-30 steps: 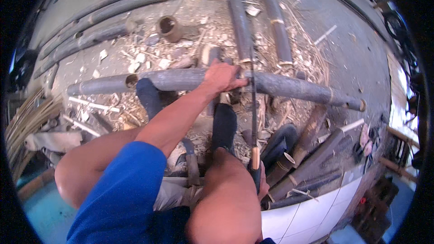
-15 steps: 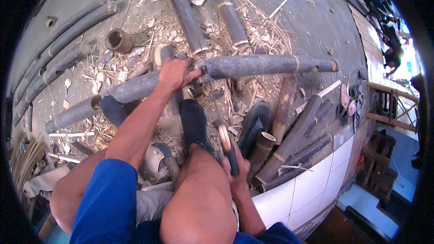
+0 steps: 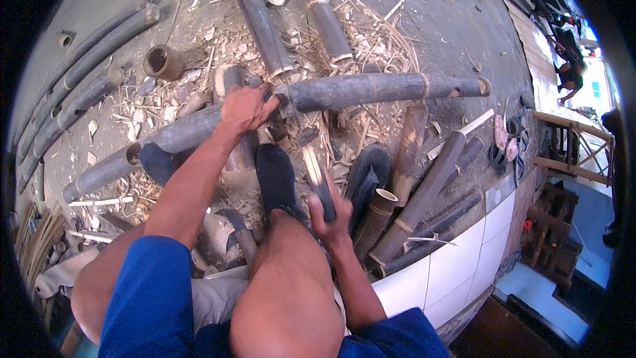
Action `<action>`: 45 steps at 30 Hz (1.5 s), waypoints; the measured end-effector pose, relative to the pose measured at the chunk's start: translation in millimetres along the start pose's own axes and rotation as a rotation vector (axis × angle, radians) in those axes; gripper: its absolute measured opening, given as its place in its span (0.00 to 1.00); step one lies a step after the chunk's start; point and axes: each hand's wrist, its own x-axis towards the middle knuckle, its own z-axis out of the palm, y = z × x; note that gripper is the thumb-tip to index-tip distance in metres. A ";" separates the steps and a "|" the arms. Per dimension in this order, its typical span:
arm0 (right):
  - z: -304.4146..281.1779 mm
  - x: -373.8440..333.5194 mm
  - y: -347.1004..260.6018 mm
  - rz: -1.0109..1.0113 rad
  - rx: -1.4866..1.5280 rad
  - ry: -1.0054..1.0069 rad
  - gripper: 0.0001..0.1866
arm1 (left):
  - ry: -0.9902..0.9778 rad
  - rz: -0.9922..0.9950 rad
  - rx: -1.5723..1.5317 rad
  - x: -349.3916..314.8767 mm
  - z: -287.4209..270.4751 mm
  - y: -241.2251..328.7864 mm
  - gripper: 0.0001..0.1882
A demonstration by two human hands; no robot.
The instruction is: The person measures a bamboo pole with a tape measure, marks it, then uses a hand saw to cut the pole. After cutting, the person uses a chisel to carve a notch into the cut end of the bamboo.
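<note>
A long dark bamboo pole [image 3: 371,91] lies crosswise in front of me, with a cut at its middle. My left hand [image 3: 246,107] presses down on the pole just left of that cut, its fingers curled over the top. In my right hand [image 3: 332,212] is a saw [image 3: 313,166] with a pale and dark handle. Its thin blade, seen nearly edge-on, runs up to the cut. Beneath the pole, a short bamboo piece [image 3: 232,79] sits crosswise near my left hand. My dark-shod foot [image 3: 275,176] stands close to the pole.
Wood chips cover the floor. Two bamboo poles [image 3: 318,10] lie beyond; several more [image 3: 99,46] lie at far left, near a short bamboo ring [image 3: 163,62]. Bamboo pieces [image 3: 424,192] lie at right beside white tiles [image 3: 457,265]. A hooked blade [image 3: 235,225] rests between my legs.
My right hand and the saw have moved forward, bringing the handle closer to the pole. My left hand stays on the pole. The whole view has shifted slightly.
</note>
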 end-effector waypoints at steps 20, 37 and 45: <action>-11.3 -32.9 -6.1 -0.164 0.040 0.045 0.30 | -0.039 -0.016 0.037 5.5 7.3 -11.5 0.29; 23.1 23.0 -7.0 -0.103 -0.005 -0.009 0.31 | 0.030 0.039 0.052 1.1 3.9 -6.2 0.29; -2.4 -31.0 -10.1 -0.017 0.047 -0.009 0.33 | -0.116 0.033 0.067 -2.0 -2.9 -9.8 0.37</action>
